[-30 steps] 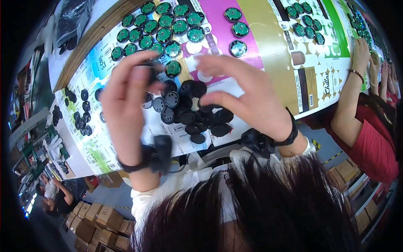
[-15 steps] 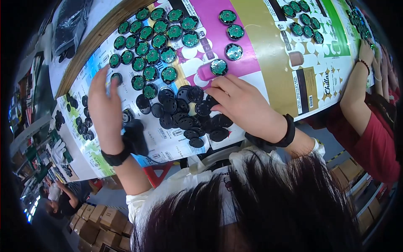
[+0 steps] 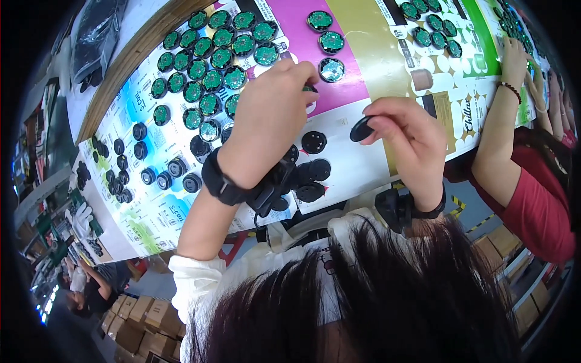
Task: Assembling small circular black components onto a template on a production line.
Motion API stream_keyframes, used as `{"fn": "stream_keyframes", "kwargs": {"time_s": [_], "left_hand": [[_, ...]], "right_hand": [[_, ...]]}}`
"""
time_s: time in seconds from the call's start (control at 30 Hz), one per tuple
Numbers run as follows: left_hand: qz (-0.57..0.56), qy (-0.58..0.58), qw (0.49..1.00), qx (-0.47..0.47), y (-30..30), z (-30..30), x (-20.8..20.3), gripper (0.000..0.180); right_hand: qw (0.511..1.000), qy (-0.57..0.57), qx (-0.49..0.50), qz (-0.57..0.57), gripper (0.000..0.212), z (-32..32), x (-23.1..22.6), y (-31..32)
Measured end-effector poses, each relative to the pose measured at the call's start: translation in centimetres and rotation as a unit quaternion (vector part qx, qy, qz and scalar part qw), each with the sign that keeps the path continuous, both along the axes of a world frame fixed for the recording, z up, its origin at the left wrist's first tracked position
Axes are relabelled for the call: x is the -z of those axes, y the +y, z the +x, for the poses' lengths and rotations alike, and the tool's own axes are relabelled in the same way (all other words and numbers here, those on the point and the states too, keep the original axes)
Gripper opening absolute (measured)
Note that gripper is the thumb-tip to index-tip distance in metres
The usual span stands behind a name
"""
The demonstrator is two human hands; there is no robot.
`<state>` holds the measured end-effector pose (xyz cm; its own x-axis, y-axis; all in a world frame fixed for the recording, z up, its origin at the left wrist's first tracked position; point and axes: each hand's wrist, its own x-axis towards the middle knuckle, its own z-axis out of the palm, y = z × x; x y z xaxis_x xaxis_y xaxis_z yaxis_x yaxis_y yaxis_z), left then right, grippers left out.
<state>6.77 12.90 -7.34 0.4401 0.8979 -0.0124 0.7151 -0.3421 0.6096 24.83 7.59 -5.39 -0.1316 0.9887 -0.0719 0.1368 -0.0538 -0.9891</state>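
My left hand [image 3: 272, 115] reaches across the middle of the table, its fingers curled around a round green circuit board in a black housing [image 3: 310, 89] that is mostly hidden. Between thumb and fingers of my right hand [image 3: 414, 142] is a black disc [image 3: 361, 129], tilted above the white sheet. Below my left hand lie loose black discs [image 3: 310, 192], partly covered by my wrist and its black strapped device. One black disc with small holes [image 3: 313, 142] lies apart from them. Three green-board units [image 3: 331, 42] stand in a column beyond my left fingertips.
Several rows of green-board units [image 3: 203, 46] fill the far left. Black ring-shaped parts [image 3: 164, 179] lie left of my forearm. A wooden strip [image 3: 130, 57] edges the table. Further green-board units [image 3: 436, 22] sit far right, near a co-worker's arm [image 3: 493, 151].
My left hand has swung right from the left side to the board column. My right hand has lifted a black disc from the loose discs and moved right.
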Motion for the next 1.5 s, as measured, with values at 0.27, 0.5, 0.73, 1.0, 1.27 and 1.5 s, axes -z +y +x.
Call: {"fn": "stream_keyframes", "kwargs": {"time_s": [0.27, 0.5, 0.73, 1.0, 1.27, 1.5], "left_hand": [[-0.263, -0.397, 0.865, -0.161, -3.1, 0.4, -5.1, 0.016], [-0.200, -0.479, 0.841, -0.151, -4.9, 0.9, -5.4, 0.027], [-0.150, -0.483, 0.848, -0.161, -5.0, 0.6, -5.5, 0.032], [-0.348, -0.562, 0.747, -0.077, -4.3, -1.8, -5.2, 0.050], [-0.335, -0.539, 0.767, -0.095, -4.2, -1.4, -5.1, 0.057], [-0.327, -0.543, 0.769, -0.086, -4.5, -1.6, -5.0, 0.055]], "right_hand": [[0.992, 0.078, -0.054, 0.083, 0.018, -1.1, -1.8, 1.4], [0.957, -0.116, -0.020, 0.265, 0.033, -1.7, -2.1, 1.8], [0.918, -0.157, 0.011, 0.363, 0.043, -2.7, -1.6, 1.7], [0.914, -0.121, -0.052, 0.383, 0.047, -2.1, -2.1, 2.4], [0.898, -0.117, -0.091, 0.413, 0.048, -2.2, -2.5, 2.9], [0.895, -0.136, -0.093, 0.414, 0.048, -2.4, -2.8, 2.7]]}}
